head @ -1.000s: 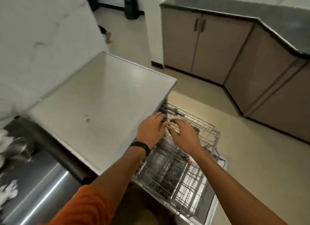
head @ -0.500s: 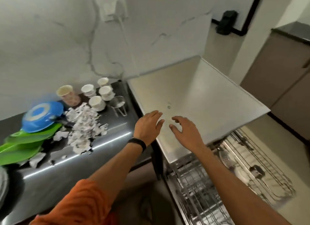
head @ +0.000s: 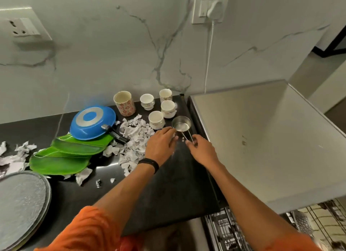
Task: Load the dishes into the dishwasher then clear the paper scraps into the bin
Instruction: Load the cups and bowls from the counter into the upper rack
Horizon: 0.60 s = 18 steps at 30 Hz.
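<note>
On the dark counter [head: 174, 185] stands a small steel cup [head: 181, 123] with a wire handle. My left hand [head: 161, 145] reaches toward its left side, fingers straight, tips at the rim. My right hand [head: 203, 151] has its fingertips at the end of the handle; a firm grip is not visible. Behind the steel cup stand several white cups [head: 156, 119] and a floral tumbler [head: 124, 103]. An upturned blue pan [head: 93, 122] lies on green plates [head: 69, 154]. Crumpled paper scraps [head: 134, 138] are heaped beside my left hand. The dishwasher rack [head: 318, 226] shows at the lower right.
A white appliance top [head: 262, 138] adjoins the counter on the right, above the rack. A round steel tray [head: 20, 204] lies at the lower left, with more scraps [head: 11, 157] near it. A plugged-in cable [head: 208, 63] hangs down the marble wall.
My view has swung left from the dishwasher rack to the counter. Both hands have moved from over the rack, across the appliance top, to the steel cup.
</note>
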Each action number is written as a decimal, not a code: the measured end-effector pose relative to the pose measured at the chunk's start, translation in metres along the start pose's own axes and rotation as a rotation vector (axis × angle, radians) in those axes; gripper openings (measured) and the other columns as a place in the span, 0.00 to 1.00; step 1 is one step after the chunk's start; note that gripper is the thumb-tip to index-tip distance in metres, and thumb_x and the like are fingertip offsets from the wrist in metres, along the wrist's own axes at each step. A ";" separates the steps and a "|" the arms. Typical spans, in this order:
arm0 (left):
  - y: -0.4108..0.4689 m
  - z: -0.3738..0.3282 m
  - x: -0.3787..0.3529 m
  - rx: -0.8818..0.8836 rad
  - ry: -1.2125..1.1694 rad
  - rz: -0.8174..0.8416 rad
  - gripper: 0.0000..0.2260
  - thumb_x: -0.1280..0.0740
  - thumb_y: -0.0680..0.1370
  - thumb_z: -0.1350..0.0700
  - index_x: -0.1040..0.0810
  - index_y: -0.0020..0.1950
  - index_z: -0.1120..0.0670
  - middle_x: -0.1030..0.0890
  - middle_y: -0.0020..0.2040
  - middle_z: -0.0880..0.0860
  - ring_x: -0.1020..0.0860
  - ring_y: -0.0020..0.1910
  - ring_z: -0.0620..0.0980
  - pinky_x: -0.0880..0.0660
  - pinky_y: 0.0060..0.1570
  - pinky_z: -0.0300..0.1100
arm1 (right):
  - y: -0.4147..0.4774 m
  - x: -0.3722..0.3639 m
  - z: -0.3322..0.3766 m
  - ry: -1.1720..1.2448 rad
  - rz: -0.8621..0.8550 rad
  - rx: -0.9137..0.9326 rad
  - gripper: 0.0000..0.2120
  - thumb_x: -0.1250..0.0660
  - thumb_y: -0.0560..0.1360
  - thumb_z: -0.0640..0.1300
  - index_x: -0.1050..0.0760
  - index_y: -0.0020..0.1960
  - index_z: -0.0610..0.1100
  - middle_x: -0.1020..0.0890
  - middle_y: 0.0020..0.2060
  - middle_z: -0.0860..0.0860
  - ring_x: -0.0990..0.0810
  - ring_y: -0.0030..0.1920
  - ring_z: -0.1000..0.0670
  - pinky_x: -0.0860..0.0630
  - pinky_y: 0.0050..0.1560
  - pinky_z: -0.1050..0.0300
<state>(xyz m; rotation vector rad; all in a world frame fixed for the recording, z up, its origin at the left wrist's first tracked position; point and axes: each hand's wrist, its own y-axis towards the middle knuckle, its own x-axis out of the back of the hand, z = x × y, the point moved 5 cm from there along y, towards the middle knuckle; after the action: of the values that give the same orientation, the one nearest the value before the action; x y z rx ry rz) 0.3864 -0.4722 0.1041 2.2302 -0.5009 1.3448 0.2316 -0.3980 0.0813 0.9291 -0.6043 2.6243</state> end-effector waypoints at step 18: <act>0.045 -0.021 -0.018 0.139 -0.356 -0.006 0.25 0.39 0.83 0.42 0.35 0.78 0.49 0.35 0.76 0.56 0.32 0.73 0.56 0.30 0.70 0.53 | -0.019 0.039 -0.031 0.617 -0.107 -0.081 0.06 0.35 0.83 0.40 0.21 0.57 0.45 0.13 0.44 0.50 0.14 0.42 0.52 0.21 0.42 0.64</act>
<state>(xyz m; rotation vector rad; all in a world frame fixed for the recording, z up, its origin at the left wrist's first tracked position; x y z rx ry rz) 0.3389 -0.4962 0.1058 2.6000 -0.5354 1.0065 0.1936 -0.3614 0.0905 0.0958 -0.4722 2.5645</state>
